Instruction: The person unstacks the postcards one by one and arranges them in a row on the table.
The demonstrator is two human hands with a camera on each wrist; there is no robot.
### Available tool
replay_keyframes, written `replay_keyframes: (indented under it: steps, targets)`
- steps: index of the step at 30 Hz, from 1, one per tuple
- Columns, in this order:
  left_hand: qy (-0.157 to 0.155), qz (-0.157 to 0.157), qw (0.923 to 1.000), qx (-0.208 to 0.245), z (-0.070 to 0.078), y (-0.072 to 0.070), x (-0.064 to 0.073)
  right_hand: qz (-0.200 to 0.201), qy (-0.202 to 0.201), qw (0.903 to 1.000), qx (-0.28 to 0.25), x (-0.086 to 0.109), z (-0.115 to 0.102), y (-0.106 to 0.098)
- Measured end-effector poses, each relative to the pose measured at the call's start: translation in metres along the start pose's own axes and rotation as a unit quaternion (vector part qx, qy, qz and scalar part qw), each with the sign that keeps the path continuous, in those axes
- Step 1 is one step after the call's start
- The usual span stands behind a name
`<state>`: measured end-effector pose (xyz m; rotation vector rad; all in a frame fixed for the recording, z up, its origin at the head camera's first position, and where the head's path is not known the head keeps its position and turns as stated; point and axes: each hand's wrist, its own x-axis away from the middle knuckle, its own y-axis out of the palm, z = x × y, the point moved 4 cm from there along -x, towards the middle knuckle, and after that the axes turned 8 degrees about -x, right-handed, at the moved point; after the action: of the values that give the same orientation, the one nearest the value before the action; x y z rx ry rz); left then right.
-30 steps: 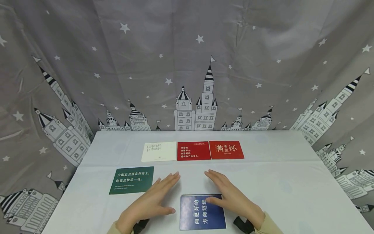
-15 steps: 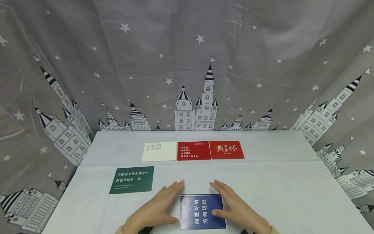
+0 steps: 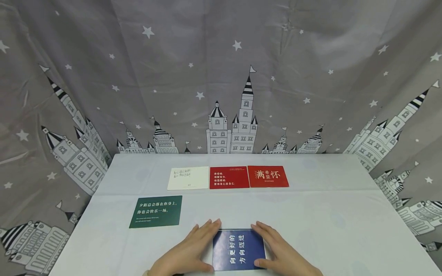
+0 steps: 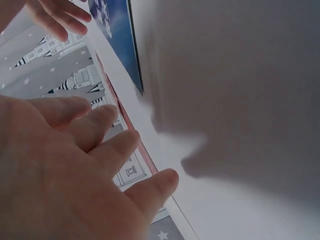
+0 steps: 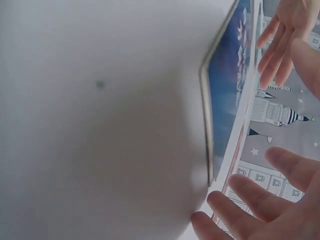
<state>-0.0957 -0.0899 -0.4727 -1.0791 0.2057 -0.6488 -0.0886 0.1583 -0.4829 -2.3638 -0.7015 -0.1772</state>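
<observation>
A dark blue card (image 3: 238, 249) with white characters lies flat near the front of the white table, and the right wrist view shows a thick edge along the blue card (image 5: 225, 100), like a small stack. My left hand (image 3: 191, 251) is at its left side, fingers extended and fingertips right by the far left corner, thumb near the lower left. At the opposite side my right hand (image 3: 281, 251) mirrors it, fingertips by the far right corner and thumb overlapping the right edge. In the left wrist view the fingers of the left hand (image 4: 70, 165) are spread and relaxed.
To the left lies a green card (image 3: 156, 212) with white text. Along the back are a cream card (image 3: 188, 178), a red card (image 3: 229, 178) and another red card (image 3: 268, 176), side by side. Behind the table (image 3: 328, 226) hangs a grey castle-print curtain (image 3: 165, 76).
Both hands have drawn back toward the front of the table and closed in on the two sides of the blue card. The cards stay where they were.
</observation>
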Motion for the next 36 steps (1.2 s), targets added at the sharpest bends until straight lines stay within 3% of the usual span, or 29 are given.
replay_keyframes:
  steps: [7,18,29,36]
  targets:
    - [-0.016,-0.025,0.9994,0.019,0.002,0.007,-0.003,-0.013,-0.005,0.9996,0.025,0.001,0.005,0.004]
    - [-0.029,-0.034,0.9988,-0.019,0.003,0.014,-0.008,0.010,-0.043,0.9954,0.085,-0.003,0.008,0.008]
    - [-0.048,-0.040,0.9980,-0.007,0.007,0.016,-0.005,0.014,-0.021,0.9938,0.109,-0.001,0.006,0.010]
    - [-0.048,-0.039,0.9980,0.013,0.008,0.017,-0.003,0.008,-0.015,0.9956,0.092,-0.002,0.006,0.010]
